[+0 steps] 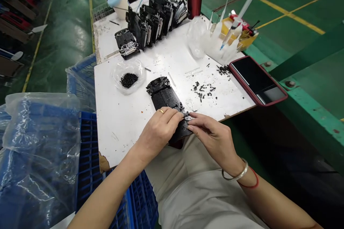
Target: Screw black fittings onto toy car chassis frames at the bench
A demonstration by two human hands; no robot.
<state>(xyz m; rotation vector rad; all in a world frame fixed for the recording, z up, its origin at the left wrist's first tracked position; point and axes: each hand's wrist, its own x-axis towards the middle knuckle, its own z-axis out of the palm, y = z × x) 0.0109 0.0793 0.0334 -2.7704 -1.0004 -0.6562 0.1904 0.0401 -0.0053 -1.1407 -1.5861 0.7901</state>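
A black toy car chassis (pixel 167 96) lies at the near edge of the white table, its close end tipped over the edge toward my lap. My left hand (pixel 162 125) is closed on its near part, with the fingers across the top. At the chassis's right side, the thumb and fingers of my right hand (pixel 211 130) pinch at a small dark piece that I cannot make out. Left of the chassis, a clear plastic bowl (pixel 118 73) holds small black pins (pixel 129 80). Loose black bits (pixel 203 90) are scattered to its right.
Several similar chassis (pixel 150 21) stand in a row at the back. A phone (pixel 255 78) lies at the right edge beside a green metal beam (pixel 303 107). Behind it are a syringe (pixel 239 18) and a yellow box (pixel 243 39). Blue crates (pixel 87 150) stand at the left.
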